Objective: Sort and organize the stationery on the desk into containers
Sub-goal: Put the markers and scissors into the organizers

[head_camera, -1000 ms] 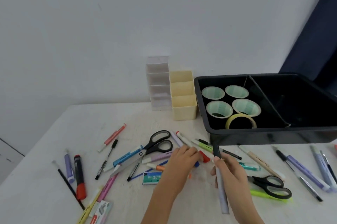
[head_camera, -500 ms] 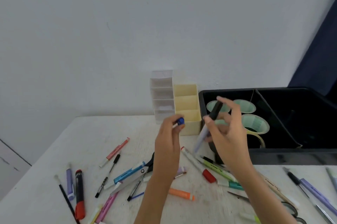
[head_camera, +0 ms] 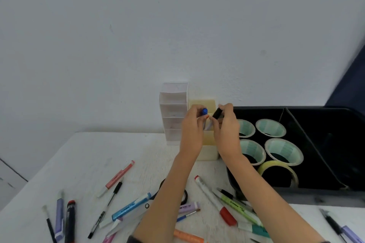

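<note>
Head view: the left grip (head_camera: 192,124) pinches a blue-capped marker (head_camera: 204,111) and the right grip (head_camera: 227,130) pinches a black-capped pen (head_camera: 217,113), both held close together over the yellow divided holder (head_camera: 209,151) at the back of the tabletop (head_camera: 88,153). We judge it best to lower them one at a time into a single cell. A white holder (head_camera: 173,104) stands just beside on the left, the black tray (head_camera: 335,195) of tape rolls (head_camera: 282,149) crowds the right wrist, and loose pens (head_camera: 118,176) lie near the forearms.
</note>
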A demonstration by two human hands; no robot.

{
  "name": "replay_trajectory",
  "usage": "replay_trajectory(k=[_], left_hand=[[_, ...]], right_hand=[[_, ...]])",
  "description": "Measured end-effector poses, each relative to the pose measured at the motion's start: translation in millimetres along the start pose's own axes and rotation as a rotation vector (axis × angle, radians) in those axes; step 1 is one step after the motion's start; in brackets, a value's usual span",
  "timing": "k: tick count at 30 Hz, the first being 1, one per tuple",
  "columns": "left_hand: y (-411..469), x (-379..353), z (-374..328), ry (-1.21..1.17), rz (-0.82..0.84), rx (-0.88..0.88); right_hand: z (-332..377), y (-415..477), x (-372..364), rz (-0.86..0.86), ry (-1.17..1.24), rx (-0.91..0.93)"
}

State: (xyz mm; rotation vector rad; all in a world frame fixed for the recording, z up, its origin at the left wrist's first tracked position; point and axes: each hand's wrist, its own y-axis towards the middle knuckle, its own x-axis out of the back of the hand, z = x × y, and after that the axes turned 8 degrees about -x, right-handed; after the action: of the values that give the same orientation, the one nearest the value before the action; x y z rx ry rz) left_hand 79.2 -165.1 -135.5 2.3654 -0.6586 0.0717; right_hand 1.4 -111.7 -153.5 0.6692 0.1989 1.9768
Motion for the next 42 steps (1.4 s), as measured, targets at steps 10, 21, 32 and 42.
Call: replay_trajectory(k=[10, 21, 32, 42], left_hand=[[-27, -9, 17, 0.125, 0.235, 0.154], [-104, 30, -34, 0.067, -0.148, 0.223], [-193, 38, -45, 0.082, -0.238, 0.446], [-217, 67, -54, 0.129, -0.325, 0.424]], right_hand=[[-9, -4, 2, 0.068, -0.145, -0.018], [25, -108, 47, -0.116, -0.03, 0.215], [-41, -194, 44, 0.129, -0.5, -0.122], [2, -217, 44, 0.037, -0.099, -0.071]])
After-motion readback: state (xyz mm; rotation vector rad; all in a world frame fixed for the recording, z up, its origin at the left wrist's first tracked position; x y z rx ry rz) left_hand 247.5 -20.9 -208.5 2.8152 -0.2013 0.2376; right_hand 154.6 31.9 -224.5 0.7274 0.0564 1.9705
